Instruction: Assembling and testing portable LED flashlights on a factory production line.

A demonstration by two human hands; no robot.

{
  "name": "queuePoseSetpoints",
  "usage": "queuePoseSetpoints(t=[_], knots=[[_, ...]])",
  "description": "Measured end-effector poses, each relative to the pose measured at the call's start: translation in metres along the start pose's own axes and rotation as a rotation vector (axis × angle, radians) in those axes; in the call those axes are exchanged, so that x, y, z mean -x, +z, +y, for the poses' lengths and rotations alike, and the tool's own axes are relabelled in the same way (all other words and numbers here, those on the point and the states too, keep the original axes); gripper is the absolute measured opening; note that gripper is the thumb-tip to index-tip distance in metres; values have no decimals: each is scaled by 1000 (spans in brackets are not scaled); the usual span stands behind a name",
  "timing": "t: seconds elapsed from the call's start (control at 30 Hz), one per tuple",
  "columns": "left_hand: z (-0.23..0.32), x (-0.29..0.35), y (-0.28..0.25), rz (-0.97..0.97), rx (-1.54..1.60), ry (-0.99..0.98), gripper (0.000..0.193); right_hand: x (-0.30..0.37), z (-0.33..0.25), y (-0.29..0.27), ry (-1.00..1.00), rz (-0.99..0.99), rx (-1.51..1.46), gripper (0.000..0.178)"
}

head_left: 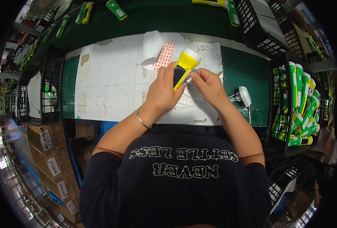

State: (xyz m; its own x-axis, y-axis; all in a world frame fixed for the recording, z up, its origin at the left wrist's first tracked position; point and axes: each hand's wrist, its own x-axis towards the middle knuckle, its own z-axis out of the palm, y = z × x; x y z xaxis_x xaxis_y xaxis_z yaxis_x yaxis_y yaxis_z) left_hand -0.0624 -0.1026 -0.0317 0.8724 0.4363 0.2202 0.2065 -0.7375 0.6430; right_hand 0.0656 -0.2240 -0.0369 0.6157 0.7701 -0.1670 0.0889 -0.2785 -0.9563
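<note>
Flashlight (188, 61) in our curled left hand (161, 92), we seemingly work its side, right hand (211, 86) pinched, hold unclear, steadiness needed next.

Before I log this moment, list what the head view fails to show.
- Flashlight: lower end of its handle, hidden by the left hand.
- Silvery piece at the right hand: too small and partly covered to identify.
- Green pile: its bottom layers, hidden by those above and the basket.
</note>
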Motion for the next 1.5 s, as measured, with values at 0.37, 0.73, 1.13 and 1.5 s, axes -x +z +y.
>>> queuePoseSetpoints(t=[0.37,0.73,1.13,1.5], knots=[[-58,-29,-30,15,149,-55,61,38,-19,-19,-84,-230,459,29],[41,-11,-45,-748,941,-325,47,5,-68,-49,-295,-89,248,44],[33,1,-24,-652,810,-287,37,-2,-59,-42,-257,-121,456,45],[24,-9,-9,-677,1304,-424,50,-13,-52,-47,-71,-30,218,53]])
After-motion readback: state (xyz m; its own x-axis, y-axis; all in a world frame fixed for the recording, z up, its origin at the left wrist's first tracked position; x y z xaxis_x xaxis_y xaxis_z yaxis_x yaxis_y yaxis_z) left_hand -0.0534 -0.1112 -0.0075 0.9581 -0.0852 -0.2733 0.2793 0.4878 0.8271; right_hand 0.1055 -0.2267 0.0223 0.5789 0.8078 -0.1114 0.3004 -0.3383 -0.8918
